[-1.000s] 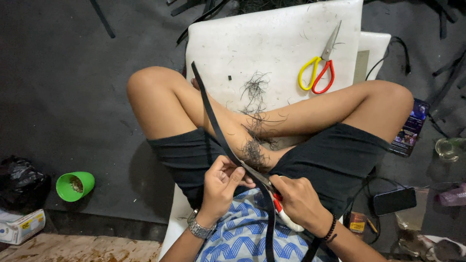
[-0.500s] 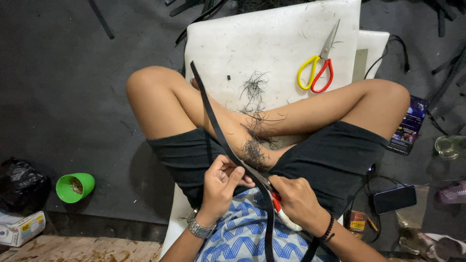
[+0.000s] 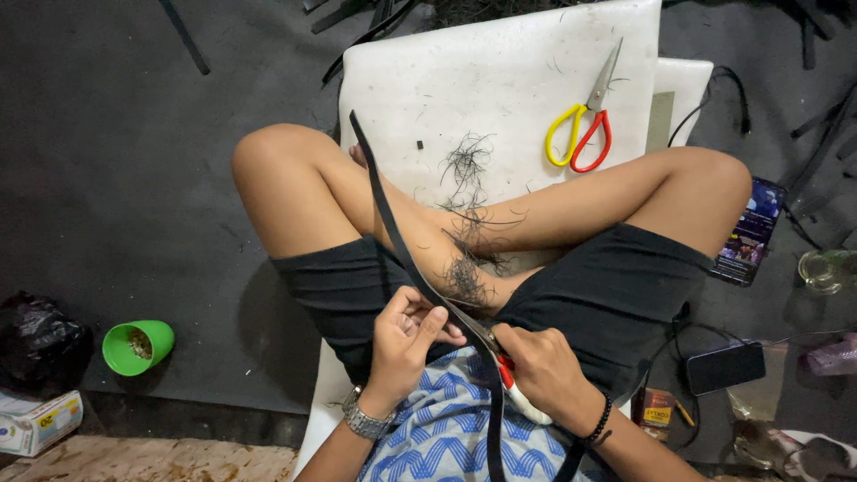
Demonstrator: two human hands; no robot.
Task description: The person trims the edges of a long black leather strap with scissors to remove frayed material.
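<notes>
I sit cross-legged on a white board (image 3: 500, 80). A long black strap (image 3: 384, 205) runs from the board across my left leg down to my lap. My left hand (image 3: 406, 335) pinches the strap near my lap. My right hand (image 3: 540, 361) grips a red-and-white handled tool (image 3: 516, 393) whose tip touches the strap's edge. Thin black shavings (image 3: 466, 165) lie on the board and on my shin. Yellow-and-red-handled scissors (image 3: 585, 120) rest on the board, far right, away from both hands.
A green cup (image 3: 138, 346) with debris stands on the dark floor at left, beside a black bag (image 3: 40, 344) and a small box (image 3: 36, 419). Two phones (image 3: 750, 232) (image 3: 725, 366), cables and a glass jar (image 3: 826, 268) lie at right.
</notes>
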